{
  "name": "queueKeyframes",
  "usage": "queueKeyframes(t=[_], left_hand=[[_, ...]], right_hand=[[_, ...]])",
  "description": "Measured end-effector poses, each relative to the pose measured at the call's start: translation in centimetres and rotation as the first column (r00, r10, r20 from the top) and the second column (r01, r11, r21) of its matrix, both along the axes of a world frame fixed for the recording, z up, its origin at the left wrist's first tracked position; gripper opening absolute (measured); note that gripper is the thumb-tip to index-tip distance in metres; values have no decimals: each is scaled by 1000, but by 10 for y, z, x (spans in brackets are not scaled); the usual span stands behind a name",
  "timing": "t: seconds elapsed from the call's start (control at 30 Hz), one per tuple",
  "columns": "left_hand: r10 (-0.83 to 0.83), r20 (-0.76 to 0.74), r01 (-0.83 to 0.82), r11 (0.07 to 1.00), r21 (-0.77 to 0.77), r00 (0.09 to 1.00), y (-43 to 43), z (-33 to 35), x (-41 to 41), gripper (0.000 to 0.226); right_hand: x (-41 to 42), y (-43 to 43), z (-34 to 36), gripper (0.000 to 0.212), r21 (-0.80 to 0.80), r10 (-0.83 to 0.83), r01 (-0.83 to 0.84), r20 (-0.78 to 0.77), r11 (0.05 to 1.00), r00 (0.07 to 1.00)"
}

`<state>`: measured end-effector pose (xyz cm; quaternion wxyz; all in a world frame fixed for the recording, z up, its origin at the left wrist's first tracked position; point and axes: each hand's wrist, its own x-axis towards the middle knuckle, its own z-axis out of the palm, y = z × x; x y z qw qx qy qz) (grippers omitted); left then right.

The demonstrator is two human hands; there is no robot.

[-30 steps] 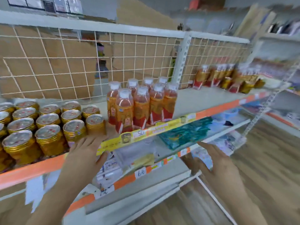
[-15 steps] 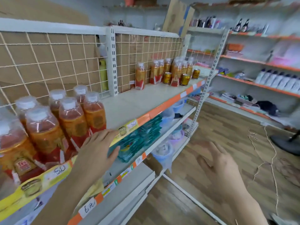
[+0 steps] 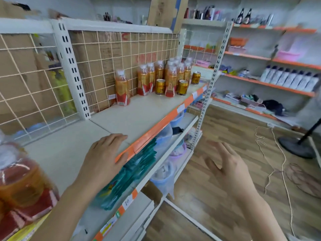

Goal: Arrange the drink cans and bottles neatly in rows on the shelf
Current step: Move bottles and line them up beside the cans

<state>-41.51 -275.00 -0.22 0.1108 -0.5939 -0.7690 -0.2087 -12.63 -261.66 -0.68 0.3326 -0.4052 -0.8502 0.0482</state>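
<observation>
The left hand [image 3: 106, 159] rests flat on the front edge of the shelf [image 3: 139, 117], the right hand [image 3: 227, 169] is spread in the air; the bottles [image 3: 147, 80] and cans [image 3: 160, 86] stand well beyond.

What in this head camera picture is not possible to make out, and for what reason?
- Head view: the near orange plastic drink bottle is blurred and cut off by the left edge; its label is unreadable.
- Head view: the far orange plastic bottles overlap, so the rear ones cannot be counted.
- Head view: print on the small gold metal cans is too small.
- Head view: the right hand has motion-blurred fingers.
</observation>
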Motion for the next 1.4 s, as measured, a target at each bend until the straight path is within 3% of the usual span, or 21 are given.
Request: queueKeyframes(t=[0.1,0.27,0.73,1.1,1.4], left_hand=[[31,31,-31,999,-16,999,34,-2,-3,51],[149,80,-147,989,-20,986,96,-5,-8,39],[398,227,-408,913,-1,889,236,-10,-4,43],[524,366,-564,826,1,769,316,-28,-93,50],[490,561,-659,740,138,668,370,-25,-186,91]], right_hand=[[-7,43,-5,36,-33,28,-28,-7,999,1000],[-24,129,-7,37,-52,96,-95,4,994,995],[-73,335,9,43,-111,316,-310,33,944,948],[-174,433,7,44,-133,388,-378,58,916,920],[-259,495,14,78,-180,305,-312,-70,933,950]])
